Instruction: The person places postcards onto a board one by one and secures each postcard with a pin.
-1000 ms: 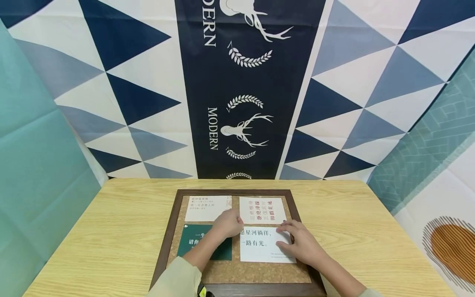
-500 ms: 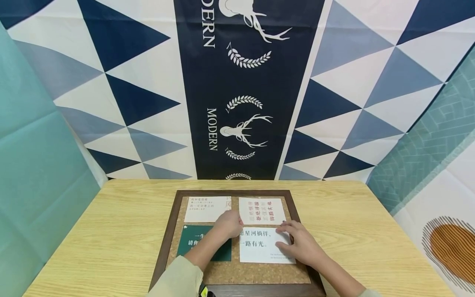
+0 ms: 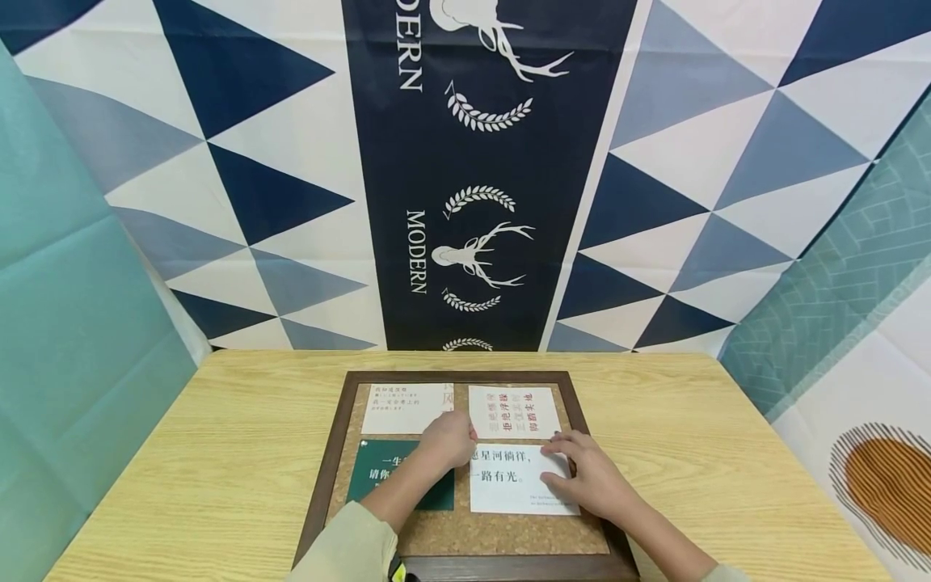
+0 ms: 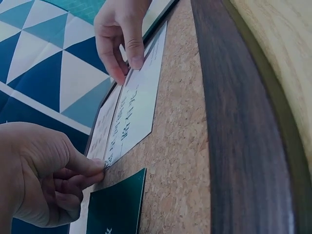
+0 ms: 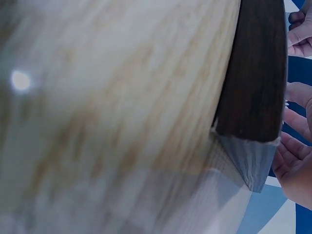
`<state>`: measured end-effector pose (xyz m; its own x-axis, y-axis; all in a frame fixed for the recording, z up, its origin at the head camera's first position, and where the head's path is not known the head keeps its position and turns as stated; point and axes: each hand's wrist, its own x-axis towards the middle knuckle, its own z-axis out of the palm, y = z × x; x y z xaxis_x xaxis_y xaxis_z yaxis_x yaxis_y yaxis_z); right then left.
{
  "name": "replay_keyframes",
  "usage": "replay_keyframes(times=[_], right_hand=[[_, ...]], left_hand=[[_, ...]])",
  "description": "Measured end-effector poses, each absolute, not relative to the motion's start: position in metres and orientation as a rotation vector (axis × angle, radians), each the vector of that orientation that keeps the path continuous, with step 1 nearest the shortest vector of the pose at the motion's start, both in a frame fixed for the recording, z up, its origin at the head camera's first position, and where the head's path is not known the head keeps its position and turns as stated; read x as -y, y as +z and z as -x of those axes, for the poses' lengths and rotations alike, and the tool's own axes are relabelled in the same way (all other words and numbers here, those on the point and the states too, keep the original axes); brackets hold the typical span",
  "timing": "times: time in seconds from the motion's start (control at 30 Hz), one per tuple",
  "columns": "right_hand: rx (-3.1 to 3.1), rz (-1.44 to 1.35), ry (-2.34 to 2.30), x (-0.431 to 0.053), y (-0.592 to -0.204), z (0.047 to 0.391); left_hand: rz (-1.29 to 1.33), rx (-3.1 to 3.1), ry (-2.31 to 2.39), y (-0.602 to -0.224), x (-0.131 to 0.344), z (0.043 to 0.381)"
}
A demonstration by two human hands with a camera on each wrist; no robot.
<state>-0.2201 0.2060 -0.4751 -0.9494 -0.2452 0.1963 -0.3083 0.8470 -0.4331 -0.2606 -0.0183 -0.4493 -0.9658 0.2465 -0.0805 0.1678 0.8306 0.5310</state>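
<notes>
A white card with dark green lettering lies at the lower right of a framed cork board. At its upper left corner is my left hand, thumb and forefinger pinched together right at the card's edge; the fingertips hide what lies between them. My right hand rests at the card's right side, thumb and forefinger apart with their tips on it. The left wrist view shows the pinching fingers at the lettered card's near corner, beside the edge of a green card.
Two more white cards, one with pale lettering and one with red characters, are along the board's top. A small white pin marks the green card's upper left corner. The dark wooden frame sits on a wood-grain table.
</notes>
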Motion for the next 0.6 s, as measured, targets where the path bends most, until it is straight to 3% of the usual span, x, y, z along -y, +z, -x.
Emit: replay_keyframes(times=[0.6], right_hand=[[2.902,-0.419,0.733,-0.2054,-0.4757,0.2213]], left_hand=[[-0.324,-2.901,0.854,-0.4503,0.0244,0.2583]])
